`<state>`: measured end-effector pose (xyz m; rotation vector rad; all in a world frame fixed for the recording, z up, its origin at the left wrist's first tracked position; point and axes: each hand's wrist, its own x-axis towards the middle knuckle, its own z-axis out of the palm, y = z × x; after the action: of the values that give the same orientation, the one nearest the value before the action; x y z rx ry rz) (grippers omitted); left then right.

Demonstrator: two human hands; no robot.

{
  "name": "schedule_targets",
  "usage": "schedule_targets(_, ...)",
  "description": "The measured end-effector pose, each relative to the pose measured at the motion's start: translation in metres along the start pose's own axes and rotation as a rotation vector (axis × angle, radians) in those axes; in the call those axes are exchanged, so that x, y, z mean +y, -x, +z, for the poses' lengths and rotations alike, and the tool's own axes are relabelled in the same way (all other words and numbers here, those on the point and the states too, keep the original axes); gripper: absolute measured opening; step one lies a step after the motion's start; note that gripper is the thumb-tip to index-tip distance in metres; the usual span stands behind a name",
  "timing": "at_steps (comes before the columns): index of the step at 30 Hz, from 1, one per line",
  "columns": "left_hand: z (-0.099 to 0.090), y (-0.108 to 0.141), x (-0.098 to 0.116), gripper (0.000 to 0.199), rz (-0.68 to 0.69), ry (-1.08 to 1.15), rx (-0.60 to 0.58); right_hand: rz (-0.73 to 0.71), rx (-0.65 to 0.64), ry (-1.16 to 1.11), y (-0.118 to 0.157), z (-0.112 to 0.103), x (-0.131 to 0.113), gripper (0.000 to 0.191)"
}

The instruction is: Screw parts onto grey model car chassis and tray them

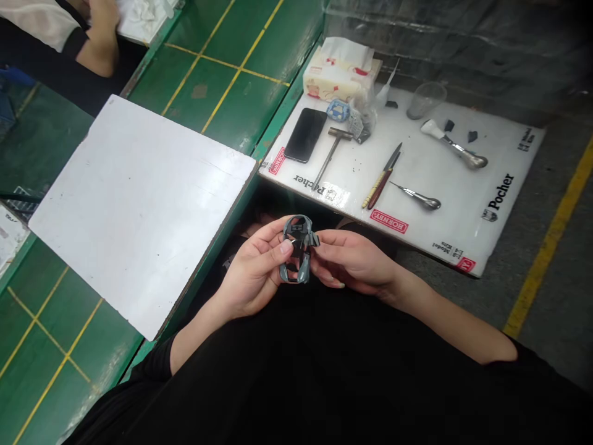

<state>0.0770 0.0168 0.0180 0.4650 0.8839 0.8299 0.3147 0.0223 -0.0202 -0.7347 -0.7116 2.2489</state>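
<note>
My left hand (252, 262) is closed around the side of a small grey-blue model car body (303, 272), the thumb lying over its edge. The shell has open gaps, and dark parts show inside it. My right hand (356, 258) pinches a small dark piece (315, 239) at the right side of the body. The piece touches or nearly touches the shell; which of the two I cannot tell. Both hands are above my lap, in front of my black clothing.
A white board (148, 204) lies on the green bench at left. On the printed white mat (458, 210) lie a phone (306, 135), a small hammer (331, 154), tweezers (384, 179), a pointed tool (419, 196), a brush-like tool (456, 145) and a tissue pack (340, 71). Another person's arm (99, 43) shows top left.
</note>
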Motion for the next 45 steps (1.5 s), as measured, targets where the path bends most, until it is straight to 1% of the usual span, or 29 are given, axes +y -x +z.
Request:
schedule_targets(3, -0.002, -0.001, 0.001, 0.063, 0.046, -0.025, 0.044, -0.046, 0.087, 0.016, 0.001, -0.001, -0.002, 0.045)
schedule_targets(6, -0.004, 0.001, -0.001, 0.067, 0.124, -0.102, 0.072, -0.117, 0.168, 0.175, 0.003, 0.002, -0.005, 0.052)
schedule_targets(8, -0.004, 0.002, -0.003, 0.067, 0.191, -0.147, 0.06, -0.145, 0.181, 0.254, 0.005, 0.007, -0.007, 0.057)
schedule_targets(12, -0.006, 0.005, -0.005, 0.067, 0.332, -0.227, 0.011, -0.149, 0.204, 0.273, 0.007, 0.014, -0.01, 0.061)
schedule_targets(15, -0.007, 0.006, -0.004, 0.069, 0.373, -0.273, 0.001, -0.145, 0.234, 0.281, 0.006, 0.015, -0.009, 0.059)
schedule_targets(22, -0.007, 0.006, -0.008, 0.064, 0.335, -0.236, 0.002, -0.137, 0.248, 0.307, 0.008, 0.011, -0.004, 0.051)
schedule_targets(28, -0.004, 0.004, -0.008, 0.063, 0.296, -0.18, 0.008, -0.134, 0.258, 0.308, 0.01, 0.012, -0.005, 0.051)
schedule_targets(30, -0.004, 0.003, -0.007, 0.066, 0.277, -0.173, 0.019, -0.136, 0.251, 0.286, 0.008, 0.014, -0.005, 0.053)
schedule_targets(33, -0.003, 0.002, -0.004, 0.068, 0.224, -0.144, 0.03, -0.148, 0.239, 0.234, 0.005, 0.016, -0.005, 0.065)
schedule_targets(35, -0.002, 0.001, -0.001, 0.067, 0.172, -0.103, 0.019, -0.151, 0.225, 0.205, 0.002, 0.017, -0.003, 0.07)
schedule_targets(40, 0.0, 0.0, 0.0, 0.069, 0.045, 0.006, -0.01, -0.11, 0.125, 0.185, -0.004, 0.013, 0.005, 0.069)
schedule_targets(42, 0.0, 0.0, -0.001, 0.07, 0.02, 0.012, 0.003, -0.11, 0.121, 0.171, -0.005, 0.012, 0.007, 0.071)
schedule_targets(45, -0.001, -0.001, -0.003, 0.07, 0.021, -0.001, 0.007, -0.148, 0.147, 0.166, -0.004, 0.012, 0.007, 0.071)
